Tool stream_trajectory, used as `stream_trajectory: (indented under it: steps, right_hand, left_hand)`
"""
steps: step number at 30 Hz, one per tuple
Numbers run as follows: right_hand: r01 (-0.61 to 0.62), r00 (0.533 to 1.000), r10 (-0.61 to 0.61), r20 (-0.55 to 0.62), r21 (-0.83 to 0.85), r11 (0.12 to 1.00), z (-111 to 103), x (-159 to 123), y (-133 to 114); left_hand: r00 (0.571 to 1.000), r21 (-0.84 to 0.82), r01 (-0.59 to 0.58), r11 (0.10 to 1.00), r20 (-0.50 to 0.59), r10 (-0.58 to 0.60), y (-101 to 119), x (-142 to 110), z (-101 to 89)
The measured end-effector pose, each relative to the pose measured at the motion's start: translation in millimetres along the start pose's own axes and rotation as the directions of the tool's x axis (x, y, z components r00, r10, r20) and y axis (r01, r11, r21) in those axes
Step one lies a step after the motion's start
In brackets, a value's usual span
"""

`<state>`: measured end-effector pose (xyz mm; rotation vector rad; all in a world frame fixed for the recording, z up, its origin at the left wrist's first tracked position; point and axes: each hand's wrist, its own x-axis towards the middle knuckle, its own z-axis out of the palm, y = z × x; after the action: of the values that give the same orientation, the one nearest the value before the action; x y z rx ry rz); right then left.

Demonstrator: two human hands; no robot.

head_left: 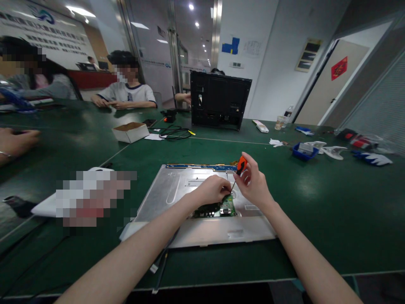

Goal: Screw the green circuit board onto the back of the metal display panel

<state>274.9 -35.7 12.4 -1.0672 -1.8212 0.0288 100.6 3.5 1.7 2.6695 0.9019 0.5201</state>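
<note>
A silver metal display panel [164, 202] lies flat on the green table in front of me. On it sits a green circuit board [227, 206], partly hidden by my left hand. My right hand [255, 182] grips a screwdriver [241, 165] with an orange and black handle, tilted, its shaft pointing down at the board. My left hand [215, 189] rests over the board, fingers pinched close to the screwdriver's tip; what they hold, if anything, is hidden. Along the panel's far edge runs a blue circuit strip [196, 167].
A black monitor housing [220, 101] stands upright across the table. Around it are a small cardboard box [130, 131], a coiled black cable [175, 133] and a blue tray [304, 151]. Loose cables [161, 266] hang near the front edge. Other people sit at the far and left sides.
</note>
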Motion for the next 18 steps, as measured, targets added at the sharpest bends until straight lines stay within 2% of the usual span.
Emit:
stream_trajectory:
  steps: [18]
  right_hand:
    - [0.002,1.0,-0.002,0.024,0.016,1.0,-1.3,0.1,-1.2]
  left_hand:
    - [1.0,0.011,-0.005,1.0,-0.006,0.005,-0.3,-0.2,0.6]
